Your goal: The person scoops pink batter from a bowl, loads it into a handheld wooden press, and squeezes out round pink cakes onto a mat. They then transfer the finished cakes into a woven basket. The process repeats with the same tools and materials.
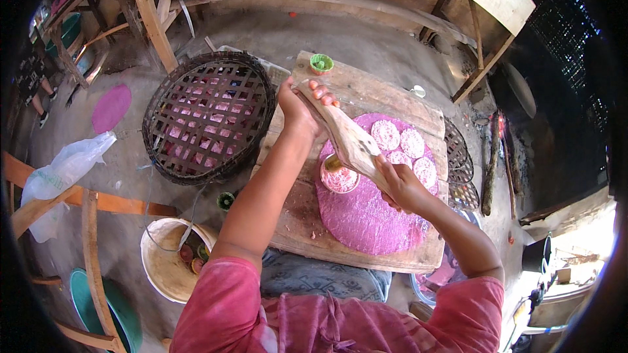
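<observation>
Both my hands grip a long pale wooden press [350,137] slanting over a low wooden table. My left hand [302,108] wraps its upper end, fingers curled over the wood. At its lower end my right hand [405,188] is closed round it. Under the press, a brownish-yellow cylinder [333,162] stands over a round patch of pink-and-white noodle strands [340,182]. These lie on a round pink sheet [366,222]. Several flat noodle rounds [384,135] sit on the sheet's far right part, one partly hidden by the press.
A small green cup [321,63] stands at the table's [386,91] far edge. Left of it sits a round woven basket [209,117] with pink pieces showing. A white bucket [163,248] is by my left arm; burning logs [497,163] lie at the right.
</observation>
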`<act>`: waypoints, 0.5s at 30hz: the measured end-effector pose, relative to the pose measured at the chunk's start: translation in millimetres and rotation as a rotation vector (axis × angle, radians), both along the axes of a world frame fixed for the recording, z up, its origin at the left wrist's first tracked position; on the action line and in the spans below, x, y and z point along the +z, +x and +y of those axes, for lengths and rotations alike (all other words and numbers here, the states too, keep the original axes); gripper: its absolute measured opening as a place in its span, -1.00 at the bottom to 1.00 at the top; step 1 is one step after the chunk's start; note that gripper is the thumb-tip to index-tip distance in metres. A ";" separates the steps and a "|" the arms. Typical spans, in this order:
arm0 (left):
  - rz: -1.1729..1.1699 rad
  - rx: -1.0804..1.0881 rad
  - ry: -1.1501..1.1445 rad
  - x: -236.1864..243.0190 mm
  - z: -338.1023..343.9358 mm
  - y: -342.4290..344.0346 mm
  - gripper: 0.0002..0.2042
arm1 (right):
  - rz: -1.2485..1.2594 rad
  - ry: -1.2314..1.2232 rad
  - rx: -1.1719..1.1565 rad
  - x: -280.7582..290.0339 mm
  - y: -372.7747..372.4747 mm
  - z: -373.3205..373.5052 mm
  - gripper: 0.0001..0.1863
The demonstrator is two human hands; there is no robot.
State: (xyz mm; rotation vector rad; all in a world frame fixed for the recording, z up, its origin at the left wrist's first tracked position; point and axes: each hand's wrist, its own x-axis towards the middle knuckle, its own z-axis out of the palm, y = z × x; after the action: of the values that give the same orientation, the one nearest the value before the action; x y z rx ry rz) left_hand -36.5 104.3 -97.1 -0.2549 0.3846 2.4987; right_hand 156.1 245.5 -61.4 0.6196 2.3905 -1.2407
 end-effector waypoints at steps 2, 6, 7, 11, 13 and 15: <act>0.020 0.000 0.037 -5.7 -1.4 -5.4 -0.63 | 0.054 0.158 0.046 6.0 -9.1 -3.9 -0.22; 0.108 -0.023 0.351 -4.6 3.6 -13.4 -0.53 | 0.117 0.428 0.138 54.7 -6.5 0.6 -0.25; 0.243 -0.092 0.516 2.6 2.0 -15.2 -0.51 | 0.120 0.399 0.109 68.2 0.4 3.3 -0.26; 0.626 -0.307 0.848 60.6 -30.5 -12.4 -0.39 | 0.277 0.023 0.081 84.0 20.6 18.4 -0.39; 0.860 -0.363 0.716 93.4 -75.0 3.9 -0.31 | 0.432 -0.199 -0.012 50.5 14.4 13.4 -0.49; 1.008 -0.374 0.435 116.7 -119.3 33.6 -0.19 | 0.525 0.231 0.092 -5.7 12.4 -8.5 -0.39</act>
State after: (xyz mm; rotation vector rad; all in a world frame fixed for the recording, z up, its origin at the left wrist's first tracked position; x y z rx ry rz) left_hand -2.9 -15.0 19.7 1.1670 0.2207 2.0812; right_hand 168.5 237.0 -67.1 0.2575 2.9847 -1.2109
